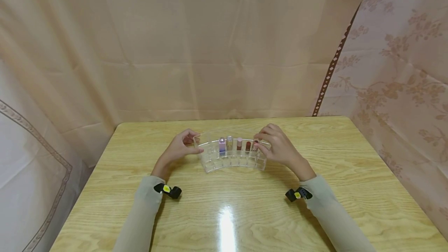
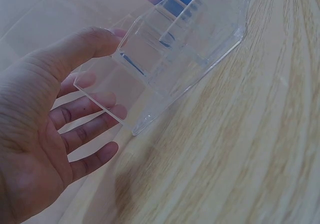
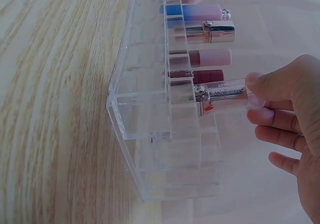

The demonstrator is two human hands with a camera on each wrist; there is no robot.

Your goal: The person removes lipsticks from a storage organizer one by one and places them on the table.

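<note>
A clear, curved, tiered lipstick organizer [image 1: 231,162] stands on the table. My left hand [image 1: 179,146] holds its left end, the thumb on the near side and the fingers behind, seen through the plastic in the left wrist view. With thumb and fingertips, my right hand [image 1: 278,145] pinches the upper end of a lipstick [image 3: 222,97] with a see-through cap; its lower end is at a slot near the right end. In the same row stand a pink-and-blue lipstick [image 3: 200,11], a shiny gold one [image 3: 215,32], a pink-capped one [image 3: 215,57] and a dark red one [image 3: 207,76].
The organizer is on a light wood-grain table [image 1: 196,213], near its back edge. Behind hangs a beige curtain [image 1: 210,49], with a floral cloth [image 1: 395,69] at the right. Each wrist wears a small black camera [image 1: 171,191].
</note>
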